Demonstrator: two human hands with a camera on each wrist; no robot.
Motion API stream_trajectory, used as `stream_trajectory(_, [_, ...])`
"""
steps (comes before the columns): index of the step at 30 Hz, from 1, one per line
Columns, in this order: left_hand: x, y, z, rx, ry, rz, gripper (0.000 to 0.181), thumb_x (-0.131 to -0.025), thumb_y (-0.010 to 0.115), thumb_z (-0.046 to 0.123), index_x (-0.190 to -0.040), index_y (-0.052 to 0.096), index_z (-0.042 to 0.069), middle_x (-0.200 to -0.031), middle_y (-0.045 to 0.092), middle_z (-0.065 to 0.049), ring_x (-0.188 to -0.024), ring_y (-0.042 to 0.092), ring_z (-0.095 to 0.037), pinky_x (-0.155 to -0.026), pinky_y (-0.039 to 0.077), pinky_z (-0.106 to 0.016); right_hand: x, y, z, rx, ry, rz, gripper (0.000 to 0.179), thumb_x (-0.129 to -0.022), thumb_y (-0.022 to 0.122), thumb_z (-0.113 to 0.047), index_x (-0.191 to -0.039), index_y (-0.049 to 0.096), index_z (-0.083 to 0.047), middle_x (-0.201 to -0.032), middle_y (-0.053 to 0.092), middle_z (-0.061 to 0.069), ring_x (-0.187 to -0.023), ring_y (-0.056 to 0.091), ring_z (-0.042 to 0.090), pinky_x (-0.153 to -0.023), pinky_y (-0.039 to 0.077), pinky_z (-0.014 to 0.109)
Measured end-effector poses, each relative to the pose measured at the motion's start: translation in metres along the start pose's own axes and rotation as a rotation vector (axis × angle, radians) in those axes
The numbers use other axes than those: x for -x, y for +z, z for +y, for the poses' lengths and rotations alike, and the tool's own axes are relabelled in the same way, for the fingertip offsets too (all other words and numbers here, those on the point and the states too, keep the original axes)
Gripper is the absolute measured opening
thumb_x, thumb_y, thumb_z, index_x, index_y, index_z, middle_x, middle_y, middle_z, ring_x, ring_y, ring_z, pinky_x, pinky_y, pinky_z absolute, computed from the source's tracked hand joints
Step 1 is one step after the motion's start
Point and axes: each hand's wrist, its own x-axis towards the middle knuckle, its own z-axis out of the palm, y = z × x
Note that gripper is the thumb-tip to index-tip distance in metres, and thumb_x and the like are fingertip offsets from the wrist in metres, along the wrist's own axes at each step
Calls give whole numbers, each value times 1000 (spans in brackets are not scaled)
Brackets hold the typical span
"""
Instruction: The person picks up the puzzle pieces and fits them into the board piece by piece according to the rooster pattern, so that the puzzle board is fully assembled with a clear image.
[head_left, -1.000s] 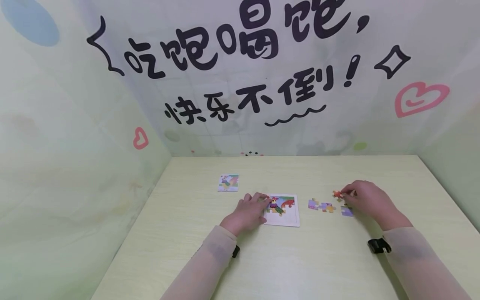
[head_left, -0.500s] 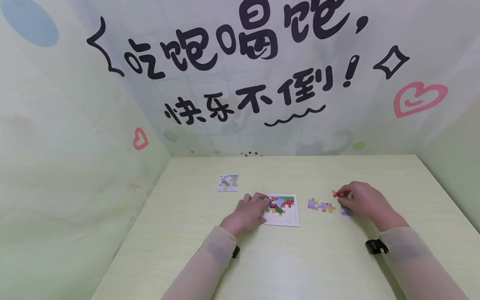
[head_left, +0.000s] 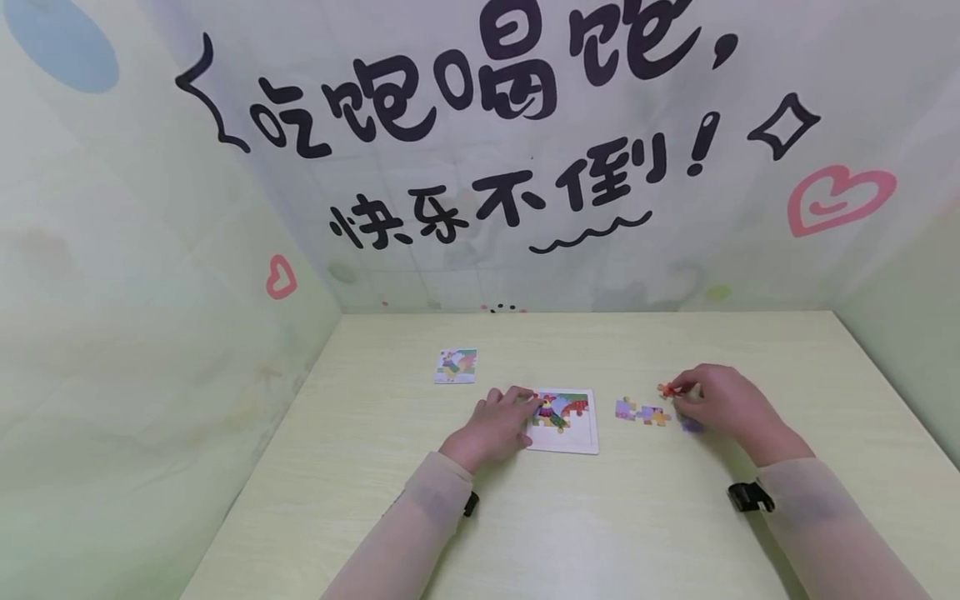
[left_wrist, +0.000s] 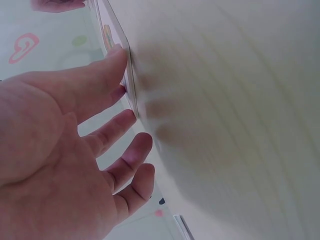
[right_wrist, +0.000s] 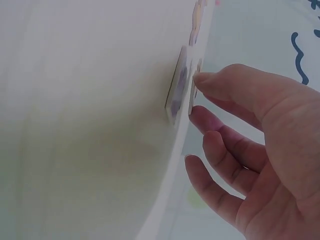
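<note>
In the head view a white puzzle tray lies mid-table, its upper part filled with joined pieces showing a colourful bird. My left hand holds it by the left side, thumb at the near left edge and a finger at the top left; the left wrist view shows the thumb on the tray rim. To the right, my right hand pinches a red-orange puzzle piece between thumb and forefinger. Below those fingers lies a purple puzzle piece, partly hidden, seen edge-on in the right wrist view.
Two loose puzzle pieces, one pale purple and one purple and orange, lie between tray and right hand. A small square picture card with a similar bird rests behind the tray. A printed cloth wall stands behind the table.
My right hand has drawn slightly left with the red-orange piece, which tilted and turned in the fingers. The left hand and tray have stayed put.
</note>
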Motion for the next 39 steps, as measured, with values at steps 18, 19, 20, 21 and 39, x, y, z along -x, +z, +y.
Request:
stream_trajectory(18, [-3, 2, -1, 9, -5, -4, 67, -99, 69, 30, -160, 42, 23, -165, 36, 1, -137, 39, -28, -107, 40, -45, 0, 18, -37, 69, -148, 65, 17, -83, 82, -12, -100, 82, -9, -99, 77, 5, -92, 68, 28, -85, 56, 51])
stream_trajectory(19, [-3, 2, -1, 10, -4, -3, 67, -99, 69, 30, -160, 42, 23, -165, 36, 1, -137, 39, -28, -107, 40, -44, 0, 19, -40, 72, -155, 68, 17, -83, 82, -11, -100, 82, -9, -99, 77, 5, -92, 67, 27, -84, 56, 50])
stream_trajectory(20, [-3, 2, -1, 10, -4, -2, 67, -99, 69, 30, -159, 42, 23, -165, 36, 1, -137, 39, -28, -107, 40, -44, -1, 20, -42, 77, -165, 74, 18, -82, 83, -10, -100, 82, -10, -99, 77, 4, -92, 67, 27, -83, 56, 49])
stream_trajectory(21, [-3, 2, -1, 10, -3, -1, 67, -99, 69, 30, -159, 42, 23, -165, 36, 1, -137, 39, -28, -106, 40, -44, -1, 21, -45, 80, -175, 80, 18, -82, 83, -9, -100, 82, -11, -99, 77, 4, -92, 67, 26, -82, 56, 47])
stream_trajectory(39, [-3, 0, 1, 2, 1, -4, 67, -99, 70, 30, -159, 42, 25, -165, 37, 2, -133, 41, -26, -105, 41, -42, -5, 37, -76, 39, -346, 85, 17, -83, 80, -6, -98, 83, -14, -96, 73, -1, -89, 64, 21, -77, 55, 38])
